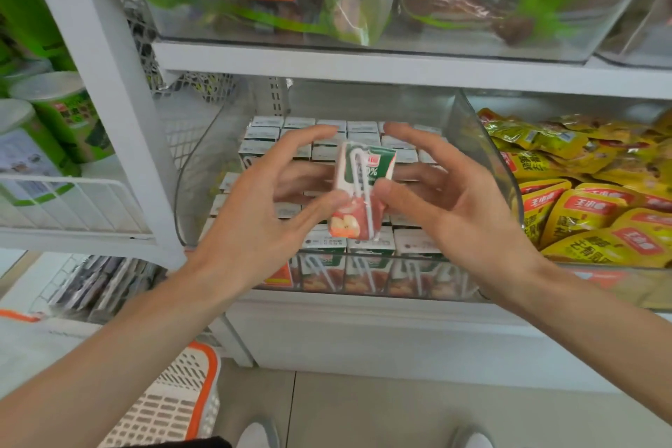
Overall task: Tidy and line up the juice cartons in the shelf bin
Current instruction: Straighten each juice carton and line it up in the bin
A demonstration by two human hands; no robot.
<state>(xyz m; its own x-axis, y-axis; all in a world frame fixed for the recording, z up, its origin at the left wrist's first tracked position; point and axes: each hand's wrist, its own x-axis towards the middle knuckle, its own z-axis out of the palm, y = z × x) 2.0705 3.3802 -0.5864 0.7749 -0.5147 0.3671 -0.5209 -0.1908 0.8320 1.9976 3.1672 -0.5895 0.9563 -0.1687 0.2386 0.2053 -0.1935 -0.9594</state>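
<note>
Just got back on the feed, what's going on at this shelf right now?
A person holds one juice carton roughly upright between the left hand and the right hand, with both thumbs pinching its lower part. It hangs above the clear bin and has not been set down yet. The bin already holds rows of cartons standing close together. Yellow snack packets fill the neighbouring bin to the right.
</note>
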